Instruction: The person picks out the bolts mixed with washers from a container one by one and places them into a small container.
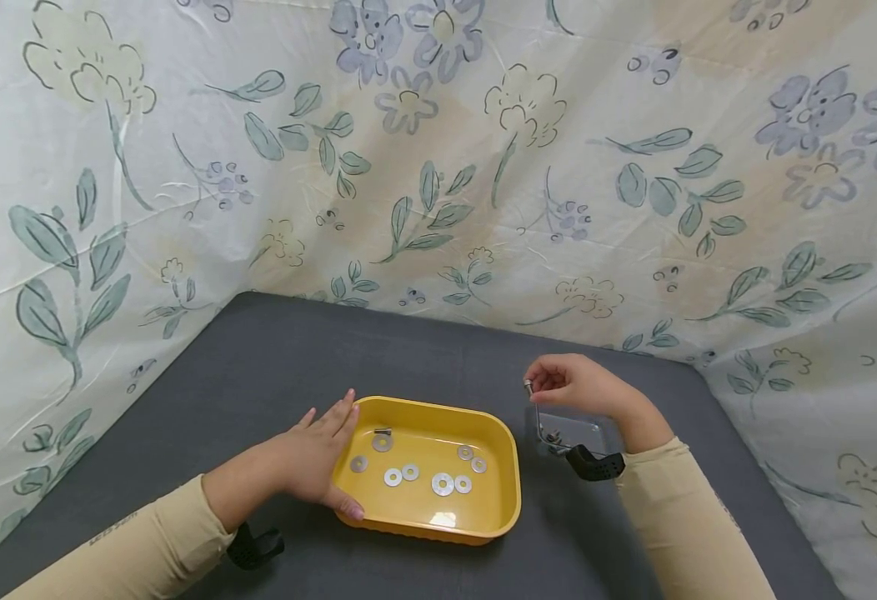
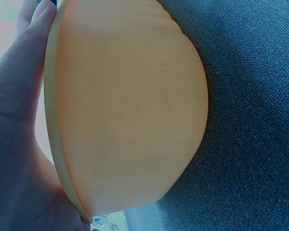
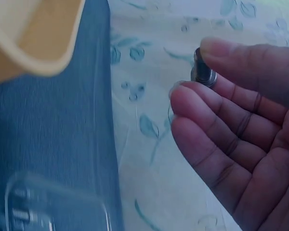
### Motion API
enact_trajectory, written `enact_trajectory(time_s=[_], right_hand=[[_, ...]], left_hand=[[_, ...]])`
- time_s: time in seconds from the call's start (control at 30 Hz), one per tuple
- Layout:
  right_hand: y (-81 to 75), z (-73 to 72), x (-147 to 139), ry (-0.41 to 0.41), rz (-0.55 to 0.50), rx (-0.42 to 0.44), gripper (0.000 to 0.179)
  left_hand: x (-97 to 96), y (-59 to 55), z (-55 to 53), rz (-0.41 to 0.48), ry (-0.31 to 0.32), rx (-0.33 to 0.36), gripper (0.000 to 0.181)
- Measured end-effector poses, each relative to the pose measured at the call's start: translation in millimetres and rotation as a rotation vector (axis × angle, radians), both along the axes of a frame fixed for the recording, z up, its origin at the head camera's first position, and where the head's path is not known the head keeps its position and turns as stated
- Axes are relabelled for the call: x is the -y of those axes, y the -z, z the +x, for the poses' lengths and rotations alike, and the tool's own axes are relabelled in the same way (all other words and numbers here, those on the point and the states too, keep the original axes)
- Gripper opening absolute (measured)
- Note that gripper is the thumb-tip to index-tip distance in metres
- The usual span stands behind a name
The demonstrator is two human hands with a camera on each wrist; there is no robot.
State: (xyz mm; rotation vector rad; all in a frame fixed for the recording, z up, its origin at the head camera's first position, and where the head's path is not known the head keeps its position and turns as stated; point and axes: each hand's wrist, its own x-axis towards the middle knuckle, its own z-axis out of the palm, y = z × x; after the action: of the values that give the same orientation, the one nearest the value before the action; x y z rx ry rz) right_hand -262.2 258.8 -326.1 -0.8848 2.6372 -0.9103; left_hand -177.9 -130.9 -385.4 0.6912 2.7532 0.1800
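Note:
A yellow plastic tray (image 1: 502, 467) stands on the dark cloth, holding several flat washers (image 1: 443, 484) and one short bolt (image 1: 383, 431). My left hand (image 1: 317, 454) rests on the tray's left end, fingers straight along the rim and thumb over the near corner. In the left wrist view the tray's outer wall (image 2: 130, 106) fills the middle. To the right, my right hand (image 1: 577, 386) pinches a small metal bolt (image 3: 202, 70) between thumb and fingers. Beneath that hand is a small clear plastic box (image 1: 584, 431) with several small metal pieces (image 1: 554, 439) inside.
Dark grey cloth (image 1: 408, 350) covers the table. Floral fabric (image 1: 438, 167) hangs behind it and along both sides. A black wrist strap (image 1: 594, 463) sits on the right wrist, and another strap (image 1: 255, 547) on the left.

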Motion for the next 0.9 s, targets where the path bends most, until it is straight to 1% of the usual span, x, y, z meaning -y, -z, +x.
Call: enact_trajectory(time_s=[0.13,0.3,0.5,0.67,0.9], right_hand=[[3.5,-1.1,-18,0.050,0.005,-0.001,0.023],[10.8,0.7,-38,0.111,0.020,0.041,0.023],[20.2,5.0,-56,0.144,0.040,0.074,0.023],[30.1,4.9,-68,0.166,0.056,0.086,0.024],[40.0,5.3,-76,0.187,0.020,0.142,0.026]], left_hand=[[0.1,0.4,-0.2,0.003,-0.003,-0.003,0.134],[0.2,1.8,-0.1,-0.001,-0.003,-0.010,0.134],[0.2,3.3,-1.2,0.001,-0.004,-0.012,0.134],[0.0,2.6,-1.2,-0.001,-0.006,-0.007,0.135],[0.2,3.2,-0.9,0.000,-0.005,-0.012,0.135]])
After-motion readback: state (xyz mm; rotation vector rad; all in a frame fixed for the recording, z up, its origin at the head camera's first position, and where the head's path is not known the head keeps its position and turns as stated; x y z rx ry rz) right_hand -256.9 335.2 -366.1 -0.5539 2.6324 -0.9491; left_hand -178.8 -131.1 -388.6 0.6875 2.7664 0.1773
